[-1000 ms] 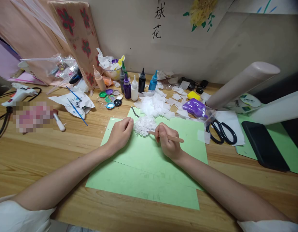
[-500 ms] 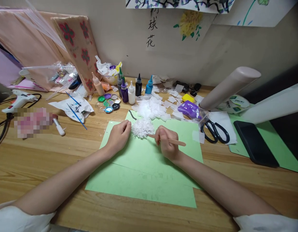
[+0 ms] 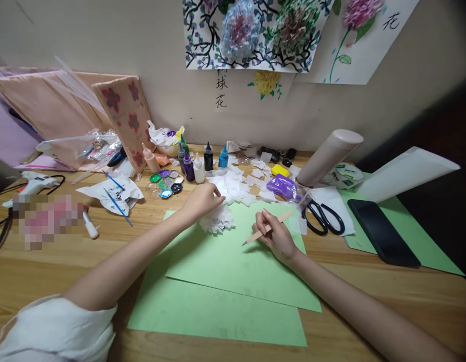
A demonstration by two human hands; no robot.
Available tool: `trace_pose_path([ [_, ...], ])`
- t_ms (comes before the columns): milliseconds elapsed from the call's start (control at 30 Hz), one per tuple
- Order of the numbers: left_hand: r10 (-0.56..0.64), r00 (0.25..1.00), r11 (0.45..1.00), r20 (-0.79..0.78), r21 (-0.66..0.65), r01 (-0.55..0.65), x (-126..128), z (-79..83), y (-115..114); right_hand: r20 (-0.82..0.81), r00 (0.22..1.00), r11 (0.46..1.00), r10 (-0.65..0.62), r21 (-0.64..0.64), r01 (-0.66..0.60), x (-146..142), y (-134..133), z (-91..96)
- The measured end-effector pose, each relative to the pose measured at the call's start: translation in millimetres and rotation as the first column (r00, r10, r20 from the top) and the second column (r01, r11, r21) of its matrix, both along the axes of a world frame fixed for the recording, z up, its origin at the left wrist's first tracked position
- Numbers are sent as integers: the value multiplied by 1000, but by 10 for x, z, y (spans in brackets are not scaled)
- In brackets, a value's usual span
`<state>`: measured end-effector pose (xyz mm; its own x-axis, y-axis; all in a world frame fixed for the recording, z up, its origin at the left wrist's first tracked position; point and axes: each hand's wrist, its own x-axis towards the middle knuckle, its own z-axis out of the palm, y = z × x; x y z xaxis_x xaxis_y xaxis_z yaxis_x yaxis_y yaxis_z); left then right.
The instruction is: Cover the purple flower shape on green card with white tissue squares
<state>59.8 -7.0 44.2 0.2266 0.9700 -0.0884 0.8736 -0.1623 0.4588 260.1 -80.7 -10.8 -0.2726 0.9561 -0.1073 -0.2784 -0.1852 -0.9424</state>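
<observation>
My right hand (image 3: 274,234) is closed around a flat wooden pencil (image 3: 251,238), its dark tip pointing down and left above the green paper (image 3: 233,266). My left hand (image 3: 206,201) reaches over a fluffy white paper flower (image 3: 218,221) that lies on the upper part of the sheet. Its fingers are bent together at the near edge of a pile of white tissue squares (image 3: 233,183). Whatever is between those fingertips is too small or hidden to make out. A second green sheet (image 3: 218,314) lies partly underneath.
Paint bottles (image 3: 208,157) and a small paint palette (image 3: 165,185) stand behind. Black-handled scissors (image 3: 319,218), a phone (image 3: 382,231) and a purple clay packet (image 3: 282,187) lie right. Brushes on crumpled tissue (image 3: 123,198) and a glue gun (image 3: 36,183) are left.
My left hand has moved from beside the flower to above it, at the tissue pile. My right hand has drawn the pencil away from the flower and turned it. The camera view has tilted up.
</observation>
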Motion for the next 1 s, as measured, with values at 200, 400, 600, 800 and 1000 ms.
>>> trace_pose_path([
  [200,21,1000,996,-16,-83,-22,218,-141,209,-30,999,1000,12,9,-12,-10,59,16],
  [400,24,1000,997,8,-79,-23,89,-35,235,-111,993,999,31,-7,-32,46,64,5],
  [600,-41,990,982,138,-175,65,-31,305,19,-222,975,998,29,-48,-41,67,88,-18],
  [800,-335,904,855,267,-317,410,-120,344,-439,-204,978,999,35,-18,-40,66,81,-10],
  [1000,-314,947,944,-75,-130,302,-132,127,-659,-14,998,993,58,103,-56,43,-6,-1],
])
